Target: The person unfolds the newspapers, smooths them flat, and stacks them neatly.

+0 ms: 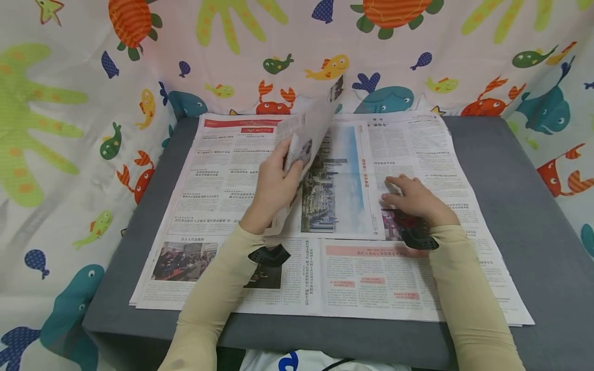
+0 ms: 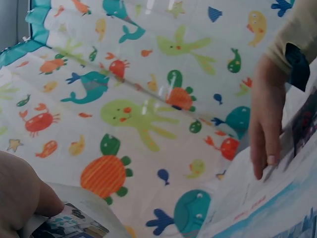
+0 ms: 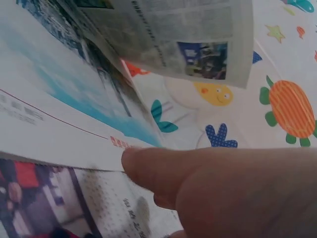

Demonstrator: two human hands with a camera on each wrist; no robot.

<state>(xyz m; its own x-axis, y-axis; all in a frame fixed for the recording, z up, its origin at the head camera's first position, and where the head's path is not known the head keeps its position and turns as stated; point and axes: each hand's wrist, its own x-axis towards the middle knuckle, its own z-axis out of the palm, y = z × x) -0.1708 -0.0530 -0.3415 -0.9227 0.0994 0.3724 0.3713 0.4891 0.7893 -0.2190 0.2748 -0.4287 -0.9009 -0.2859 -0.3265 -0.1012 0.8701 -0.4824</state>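
A newspaper point(image 1: 232, 206) lies spread wide, with columns of print and colour photos. My left hand point(image 1: 276, 180) grips a raised newspaper page point(image 1: 320, 118), thumb on one side and fingers on the other. That page point(image 3: 198, 44) stands up and leans to the right in the head view. Beneath it shows a sheet with a city skyline photo point(image 1: 325, 190). On the right half, my right hand point(image 1: 417, 201) reaches over the paper with fingers extended. In the right wrist view, its fingertips are right at the skyline sheet's edge.
The newspaper covers much of a grey table point(image 1: 492, 170), whose surface shows along both sides and the front. A curtain point(image 1: 297, 46) printed with sea animals hangs behind and beside the table. Each wrist wears a dark band point(image 1: 269, 255).
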